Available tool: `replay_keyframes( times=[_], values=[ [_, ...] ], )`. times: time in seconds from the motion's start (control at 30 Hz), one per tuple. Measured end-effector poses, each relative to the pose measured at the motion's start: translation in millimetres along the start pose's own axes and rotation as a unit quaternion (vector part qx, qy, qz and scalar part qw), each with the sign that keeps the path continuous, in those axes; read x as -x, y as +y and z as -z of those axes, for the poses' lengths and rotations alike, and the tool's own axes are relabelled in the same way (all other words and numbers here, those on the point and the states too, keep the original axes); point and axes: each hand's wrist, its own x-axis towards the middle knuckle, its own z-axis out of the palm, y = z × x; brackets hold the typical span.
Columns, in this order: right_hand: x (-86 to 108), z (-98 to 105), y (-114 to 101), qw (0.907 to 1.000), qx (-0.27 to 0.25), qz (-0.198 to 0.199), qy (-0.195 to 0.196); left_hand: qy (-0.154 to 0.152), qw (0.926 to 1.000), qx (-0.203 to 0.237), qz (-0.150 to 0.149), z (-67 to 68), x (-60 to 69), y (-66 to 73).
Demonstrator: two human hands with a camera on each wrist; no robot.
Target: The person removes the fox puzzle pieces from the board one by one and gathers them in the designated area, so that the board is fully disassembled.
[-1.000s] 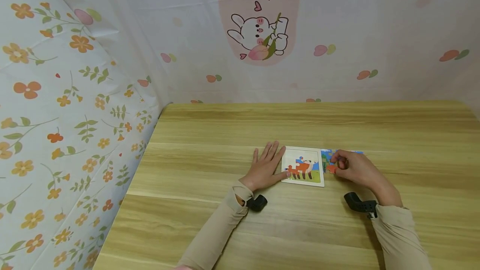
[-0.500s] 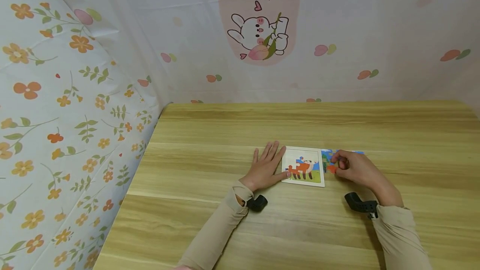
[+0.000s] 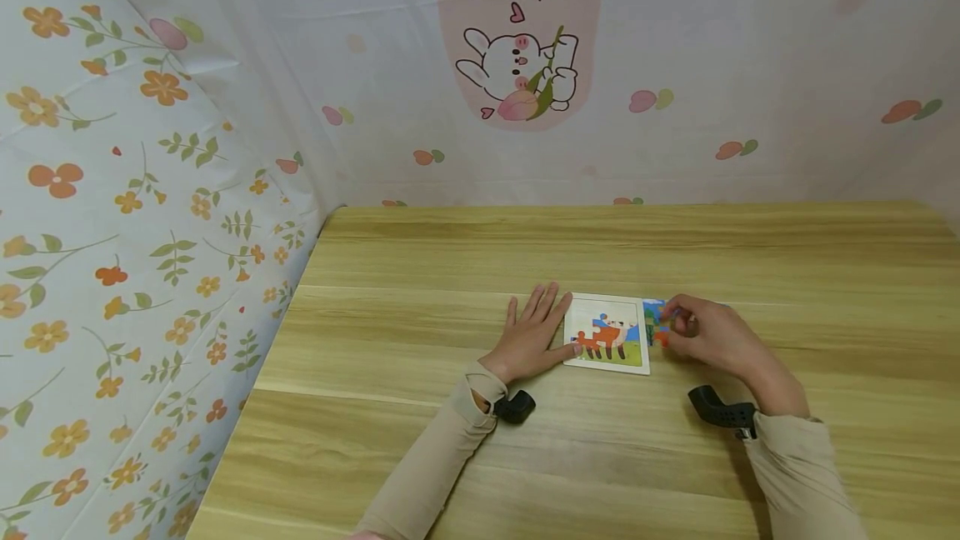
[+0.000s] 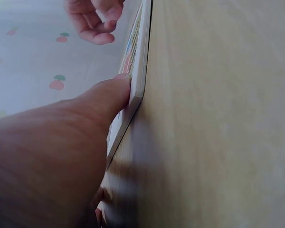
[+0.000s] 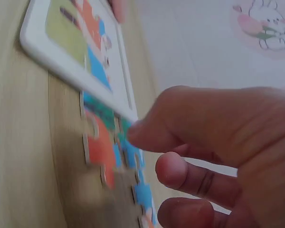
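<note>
A white-rimmed puzzle board (image 3: 647, 342) lies on the table, partly filled with an orange, white-faced animal picture. My left hand (image 3: 527, 342) rests spread at its left side, its thumb (image 4: 115, 90) touching the rim. Just right of the board my right hand (image 3: 712, 338) hovers over loose jigsaw pieces, fingers loosely bent. In the right wrist view thumb and fingers are apart, with no piece visible between them. Below the thumb tip lie an orange jigsaw piece (image 5: 99, 151) and blue jigsaw pieces (image 5: 143, 194). The right hand hides some pieces in the head view.
The wooden table (image 3: 420, 273) meets a white printed curtain (image 3: 360, 65) at the back. Flowered cloth (image 3: 150, 232) hangs along the left. Black wrist mounts (image 3: 722, 411) sit on both forearms near the tabletop.
My right hand has shifted slightly over the loose pieces, covering more of the blue ones at the far right. The left hand and the board stay put.
</note>
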Motion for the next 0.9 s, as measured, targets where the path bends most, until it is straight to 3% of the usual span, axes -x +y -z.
replay_keyframes(
  times=[0.4,0.9],
  values=[
    [-13.4,-33.4,-26.3,0.9978,-0.001,0.066,-0.004,-0.005,0.9999,-0.005,0.009,-0.1,-0.9,0.3],
    [-19.4,-47.9,-32.3,0.9973,0.033,0.062,0.022,-0.007,0.9999,0.0,0.011,0.4,-1.1,0.4]
  ],
)
